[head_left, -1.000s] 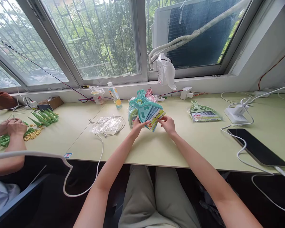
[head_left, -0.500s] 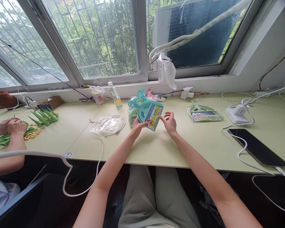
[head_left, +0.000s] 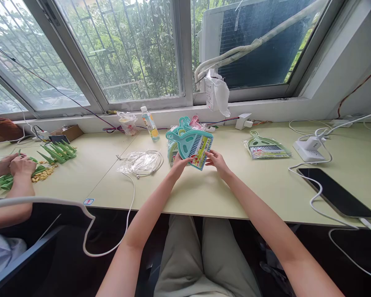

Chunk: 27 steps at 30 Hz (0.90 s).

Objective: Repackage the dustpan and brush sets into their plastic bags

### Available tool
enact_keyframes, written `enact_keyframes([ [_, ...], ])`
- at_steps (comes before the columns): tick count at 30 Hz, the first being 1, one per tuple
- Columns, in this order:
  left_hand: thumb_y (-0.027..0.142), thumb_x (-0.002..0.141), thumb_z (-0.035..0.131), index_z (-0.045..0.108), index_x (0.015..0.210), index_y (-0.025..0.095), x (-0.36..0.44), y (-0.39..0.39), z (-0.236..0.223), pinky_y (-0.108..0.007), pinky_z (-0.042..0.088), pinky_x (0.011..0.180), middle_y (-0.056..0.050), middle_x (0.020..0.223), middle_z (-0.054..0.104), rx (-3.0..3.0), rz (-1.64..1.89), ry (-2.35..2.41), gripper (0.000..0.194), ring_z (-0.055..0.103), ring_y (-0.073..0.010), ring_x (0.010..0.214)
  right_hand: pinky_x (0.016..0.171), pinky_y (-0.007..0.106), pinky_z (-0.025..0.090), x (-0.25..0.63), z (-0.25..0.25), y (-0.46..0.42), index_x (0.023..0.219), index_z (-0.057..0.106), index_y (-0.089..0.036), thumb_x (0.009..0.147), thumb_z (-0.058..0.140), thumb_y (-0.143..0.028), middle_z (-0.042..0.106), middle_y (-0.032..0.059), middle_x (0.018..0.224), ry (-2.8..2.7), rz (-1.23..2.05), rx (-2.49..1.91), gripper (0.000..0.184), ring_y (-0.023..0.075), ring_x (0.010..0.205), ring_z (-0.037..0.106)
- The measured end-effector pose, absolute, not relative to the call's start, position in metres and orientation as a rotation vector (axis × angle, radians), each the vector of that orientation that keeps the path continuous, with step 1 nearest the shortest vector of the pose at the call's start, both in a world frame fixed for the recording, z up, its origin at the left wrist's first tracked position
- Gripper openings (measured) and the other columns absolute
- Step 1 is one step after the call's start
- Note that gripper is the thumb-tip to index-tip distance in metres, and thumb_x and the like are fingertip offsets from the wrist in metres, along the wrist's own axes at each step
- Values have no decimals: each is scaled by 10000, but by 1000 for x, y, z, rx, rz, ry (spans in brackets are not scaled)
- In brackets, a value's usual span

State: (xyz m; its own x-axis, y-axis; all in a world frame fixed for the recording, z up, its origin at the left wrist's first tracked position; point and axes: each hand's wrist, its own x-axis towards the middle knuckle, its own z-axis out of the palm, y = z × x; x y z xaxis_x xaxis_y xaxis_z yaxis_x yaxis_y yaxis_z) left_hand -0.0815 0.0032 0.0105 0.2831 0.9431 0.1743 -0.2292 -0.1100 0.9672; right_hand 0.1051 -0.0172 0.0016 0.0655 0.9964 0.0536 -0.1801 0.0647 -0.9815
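My left hand (head_left: 178,162) grips the lower left edge of a teal mini dustpan with a brush and a printed label card (head_left: 192,146), held tilted above the table. My right hand (head_left: 215,159) pinches the card's lower right corner. Behind the dustpan lies a pile of more teal and pink dustpan sets (head_left: 184,123). A bagged green dustpan set (head_left: 264,147) lies on the table to the right of my hands. A heap of clear plastic bags (head_left: 140,162) lies to the left.
A drink bottle (head_left: 149,123) stands by the window sill. A phone (head_left: 335,192) on a white cable and a white charger (head_left: 309,147) lie at right. At far left another person's hands (head_left: 14,164) work on green pieces (head_left: 57,152). A pale green table (head_left: 204,194) carries everything.
My right hand let go of the card half a second ago, then came back and pinched its lower corner. The dustpan has turned slightly more upright in my left hand.
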Motion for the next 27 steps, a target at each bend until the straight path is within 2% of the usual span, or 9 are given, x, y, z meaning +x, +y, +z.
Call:
enact_keyframes([
  [5,395,558,857,560,1176,227,-82,3,11,-542,507,965,-100,1166,635,1297,1170,736,706,591,-343,1146,626,266,570,107,-2,-16,944,662,-224,633,802,-475,715,34,864,-1050,1232,-1049,424,113,609,629],
  [16,421,592,842,577,1188,233,-83,4,12,-515,511,970,-92,1183,641,1324,1144,720,678,606,-319,1129,598,266,543,109,-3,-16,907,678,-209,577,835,-458,725,38,840,-1006,1211,-1032,442,116,598,622],
  [19,552,686,743,581,1211,253,-84,5,15,-498,530,935,-84,1156,654,1316,1102,706,625,624,-305,1093,612,265,529,113,-3,-15,933,683,-201,566,837,-454,727,42,860,-990,1231,-989,472,129,636,643],
  [22,677,802,525,611,1186,239,-88,8,20,-492,534,894,-92,1087,673,1376,1132,709,589,626,-307,1070,620,270,519,118,-2,-14,937,687,-200,553,838,-464,729,47,893,-989,1240,-942,490,142,663,657],
  [24,618,853,486,621,1163,241,-96,13,23,-477,514,916,-89,1084,668,1494,1298,833,507,604,-300,1099,619,277,516,120,0,-14,946,687,-205,551,835,-478,729,47,905,-993,1235,-931,502,150,669,660],
  [27,376,856,566,572,1220,267,-117,24,25,-457,412,1042,-85,1221,606,1657,1709,1269,380,486,-287,1243,625,286,515,123,1,-14,953,683,-210,554,833,-481,727,47,902,-991,1226,-921,505,162,683,665],
])
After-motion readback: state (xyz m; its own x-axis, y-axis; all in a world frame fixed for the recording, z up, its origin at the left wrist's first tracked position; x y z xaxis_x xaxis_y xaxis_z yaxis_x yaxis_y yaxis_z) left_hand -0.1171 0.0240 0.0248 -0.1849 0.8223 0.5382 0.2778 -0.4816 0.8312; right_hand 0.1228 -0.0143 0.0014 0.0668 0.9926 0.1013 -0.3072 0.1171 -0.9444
